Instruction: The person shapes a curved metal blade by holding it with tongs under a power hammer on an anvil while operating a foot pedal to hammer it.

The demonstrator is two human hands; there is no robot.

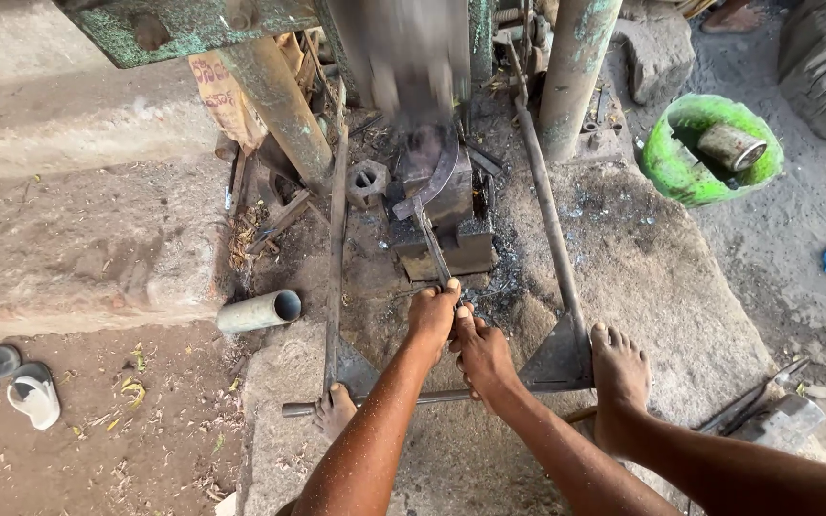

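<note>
Both hands, left hand [432, 313] and right hand [477, 346], are clamped together round the tongs [432, 250], probably so the curved blade [435, 177] is steadied on the anvil block [451, 225] under the blurred hammer [411, 67].

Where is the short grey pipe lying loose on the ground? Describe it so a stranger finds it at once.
Start at the big green machine frame at the top and follow its slanted leg down to the ground. Just below and left of the leg's foot, left of the long flat bar, lies the short grey pipe. Unlike the thin rods nearby, it is thick and hollow, its open round end facing right.
</note>
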